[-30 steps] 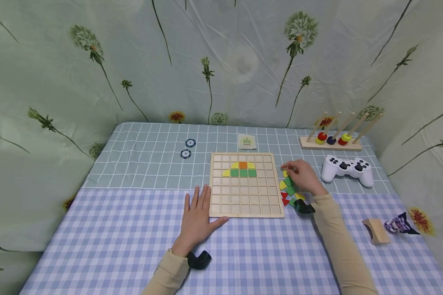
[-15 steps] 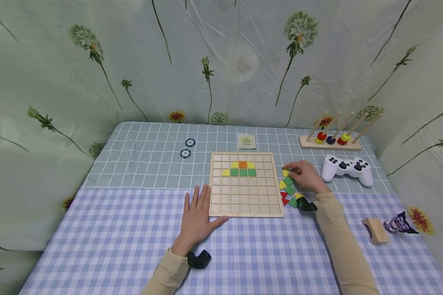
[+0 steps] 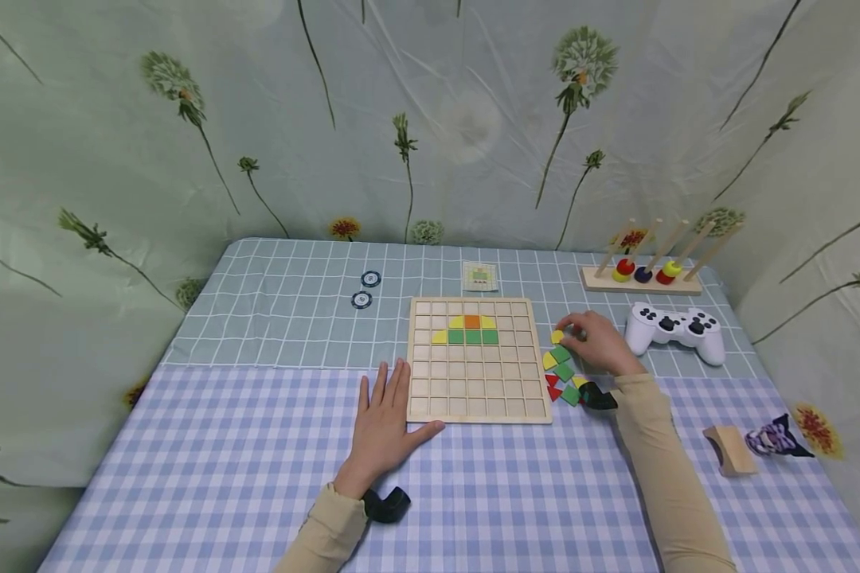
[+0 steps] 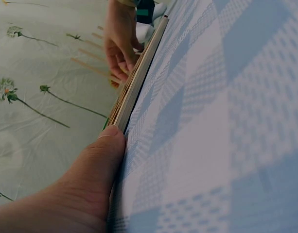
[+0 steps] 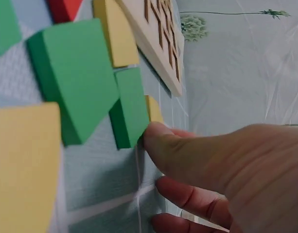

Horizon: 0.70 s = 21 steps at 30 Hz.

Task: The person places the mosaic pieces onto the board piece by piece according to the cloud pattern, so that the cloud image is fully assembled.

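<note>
A small yellow flat piece with a rounded edge [image 3: 557, 337] lies on the grey-blue cloth with white grid lines [image 3: 279, 318], just off the right side of the pale wooden square grid board [image 3: 480, 411]. The right hand [image 3: 598, 344] pinches it between the curled thumb and fingertips. Nearer the person, a loose cluster spreads out: green flat pieces [image 3: 560, 353], a second yellow rounded piece [image 3: 549, 360] and red triangular pieces [image 3: 553, 387]. On the board, three green squares [image 3: 473, 337] sit in a row beside a yellow piece, with an orange square [image 3: 471, 321] between two yellow pieces in the row beyond. The left hand [image 3: 381, 434] lies with its fingers extended along the board's left edge, the thumb against the near edge, grasping nothing. Beyond the board is a small printed card [image 3: 479, 276]; to its left lie two dark-rimmed round chips [image 3: 370, 278]. Farther right are a white game controller [image 3: 672, 330], a wooden peg stand with coloured beads [image 3: 641, 282] and, on the blue-and-white checked cloth [image 3: 258, 461], an arched wooden block [image 3: 731, 450].
</note>
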Motion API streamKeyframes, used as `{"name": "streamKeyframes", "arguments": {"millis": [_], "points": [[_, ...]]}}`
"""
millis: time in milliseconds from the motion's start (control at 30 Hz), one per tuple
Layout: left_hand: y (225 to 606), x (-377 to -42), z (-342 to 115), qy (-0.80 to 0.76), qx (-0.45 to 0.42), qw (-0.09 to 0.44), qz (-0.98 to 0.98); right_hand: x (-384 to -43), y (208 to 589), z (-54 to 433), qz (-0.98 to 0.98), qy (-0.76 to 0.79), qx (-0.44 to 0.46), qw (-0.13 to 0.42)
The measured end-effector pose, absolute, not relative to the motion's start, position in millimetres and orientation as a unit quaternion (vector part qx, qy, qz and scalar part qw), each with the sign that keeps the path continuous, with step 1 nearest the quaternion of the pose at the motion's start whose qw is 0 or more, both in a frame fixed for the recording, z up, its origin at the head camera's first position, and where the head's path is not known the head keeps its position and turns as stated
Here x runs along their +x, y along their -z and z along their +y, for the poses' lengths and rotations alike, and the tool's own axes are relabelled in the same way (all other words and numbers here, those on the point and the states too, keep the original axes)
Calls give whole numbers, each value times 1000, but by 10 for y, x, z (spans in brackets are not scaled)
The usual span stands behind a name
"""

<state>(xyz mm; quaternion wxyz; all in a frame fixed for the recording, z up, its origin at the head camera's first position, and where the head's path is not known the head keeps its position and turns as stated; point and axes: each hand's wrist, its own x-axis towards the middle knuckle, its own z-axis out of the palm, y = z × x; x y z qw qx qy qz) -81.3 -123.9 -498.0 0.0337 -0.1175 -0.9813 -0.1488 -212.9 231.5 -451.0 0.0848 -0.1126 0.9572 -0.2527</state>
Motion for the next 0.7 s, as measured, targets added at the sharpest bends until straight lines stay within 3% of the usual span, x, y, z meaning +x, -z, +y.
{"name": "streamKeyframes", "arguments": {"millis": [233,700], "points": [[4983,-815,-1240,148,-119,38,-981,-2126,4512,2284,961,258,-52,80],[4992,-814,-1242,152,-120,41,-980,-2123,4517,2299,946,317,-32,63]]}}
